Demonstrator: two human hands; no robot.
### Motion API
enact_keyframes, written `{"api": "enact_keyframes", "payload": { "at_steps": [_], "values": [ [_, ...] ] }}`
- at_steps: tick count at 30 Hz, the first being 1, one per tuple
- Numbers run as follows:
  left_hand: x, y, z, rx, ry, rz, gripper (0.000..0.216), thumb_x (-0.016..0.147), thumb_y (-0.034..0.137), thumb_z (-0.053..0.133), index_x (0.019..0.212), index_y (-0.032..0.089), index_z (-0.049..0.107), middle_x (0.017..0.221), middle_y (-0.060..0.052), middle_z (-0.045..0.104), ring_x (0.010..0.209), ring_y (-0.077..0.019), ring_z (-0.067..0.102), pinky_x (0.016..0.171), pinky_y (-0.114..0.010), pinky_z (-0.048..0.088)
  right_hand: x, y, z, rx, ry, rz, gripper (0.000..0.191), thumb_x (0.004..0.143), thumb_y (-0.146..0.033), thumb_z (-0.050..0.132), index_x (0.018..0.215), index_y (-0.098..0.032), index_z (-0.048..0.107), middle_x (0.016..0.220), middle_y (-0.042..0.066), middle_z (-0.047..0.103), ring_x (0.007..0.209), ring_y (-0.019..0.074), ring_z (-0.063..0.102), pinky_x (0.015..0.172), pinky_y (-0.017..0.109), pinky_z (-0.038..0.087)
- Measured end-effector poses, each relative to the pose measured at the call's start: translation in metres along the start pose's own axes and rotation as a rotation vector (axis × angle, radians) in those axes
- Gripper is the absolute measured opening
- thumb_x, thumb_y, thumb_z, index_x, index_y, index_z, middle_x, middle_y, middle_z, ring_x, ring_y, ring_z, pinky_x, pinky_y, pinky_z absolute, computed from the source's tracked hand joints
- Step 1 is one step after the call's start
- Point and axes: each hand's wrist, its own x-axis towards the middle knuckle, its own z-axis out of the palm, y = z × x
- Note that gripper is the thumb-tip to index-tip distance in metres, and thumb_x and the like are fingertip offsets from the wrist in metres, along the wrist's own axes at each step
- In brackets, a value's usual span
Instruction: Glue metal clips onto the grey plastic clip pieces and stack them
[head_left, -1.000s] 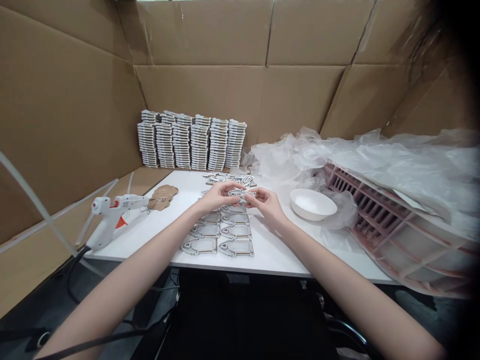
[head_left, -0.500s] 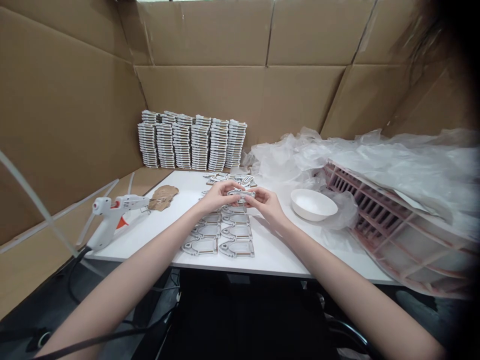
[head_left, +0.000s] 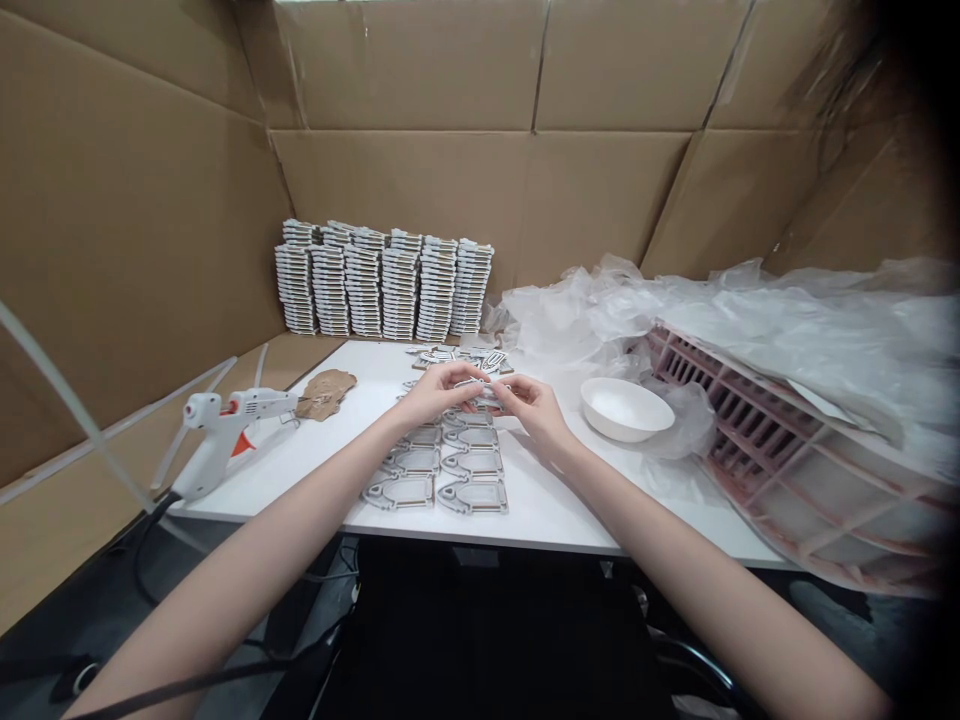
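Fingers of my left hand and my right hand are closed around one small white-and-grey frame-shaped piece, held between them above the table. The fingers cover most of it. Below them, similar flat pieces with a pointed end lie in two columns running toward the table's front edge. Just beyond the hands is a loose heap of flat white parts with dark outlines.
Tall stacks of such pieces stand along the cardboard wall. At left, a white glue gun stands near a brown scrap. A white bowl, clear plastic bags and a pink basket occupy the right.
The held piece has tilted between my fingers and shows less of its face. Both hands stay in nearly the same place.
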Motion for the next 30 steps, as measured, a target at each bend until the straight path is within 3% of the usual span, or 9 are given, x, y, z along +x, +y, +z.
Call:
{"api": "enact_keyframes", "payload": {
  "at_steps": [4, 17, 24, 30],
  "values": [
    [0.0, -0.0001, 0.0002, -0.044, -0.005, -0.008, 0.028, 0.085, 0.039, 0.063, 0.1, 0.017, 0.069, 0.093, -0.006, 0.064, 0.081, -0.016, 0.063, 0.066, -0.027, 0.058, 0.0001, 0.0002, -0.0009, -0.005, -0.006, 0.005, 0.039, 0.065, -0.054, 0.075, 0.08, -0.018, 0.069, 0.085, 0.004, 0.067, 0.077, 0.0169, 0.062, 0.073, 0.035, 0.058],
    [-0.002, 0.0082, 0.0022, 0.043, 0.02, -0.038, 0.029, 0.08, 0.035, 0.068, 0.1, 0.015, 0.069, 0.096, -0.006, 0.067, 0.067, -0.0133, 0.065, 0.061, -0.026, 0.056, -0.0007, 0.0008, -0.0011, -0.044, -0.014, 0.011, 0.042, 0.062, -0.049, 0.079, 0.085, -0.016, 0.067, 0.076, 0.004, 0.068, 0.064, 0.0159, 0.064, 0.068, 0.034, 0.056],
    [-0.0011, 0.0062, -0.0018, -0.006, -0.004, -0.037, 0.034, 0.071, 0.023, 0.074, 0.103, 0.015, 0.069, 0.103, -0.007, 0.065, 0.074, -0.0144, 0.064, 0.064, -0.026, 0.056, 0.001, 0.0028, -0.0012, -0.091, 0.02, 0.001, 0.043, 0.063, -0.052, 0.077, 0.085, -0.017, 0.066, 0.07, 0.004, 0.068, 0.059, 0.0165, 0.063, 0.063, 0.034, 0.056],
    [-0.0014, 0.0, -0.0027, 0.002, -0.016, -0.057, 0.029, 0.078, 0.034, 0.07, 0.102, 0.018, 0.069, 0.09, -0.005, 0.068, 0.07, -0.0145, 0.065, 0.062, -0.027, 0.055, 0.0011, 0.0044, -0.0029, -0.123, -0.025, -0.013, 0.044, 0.063, -0.053, 0.076, 0.086, -0.018, 0.065, 0.071, 0.003, 0.067, 0.061, 0.0166, 0.063, 0.063, 0.033, 0.055]
  ]
}}
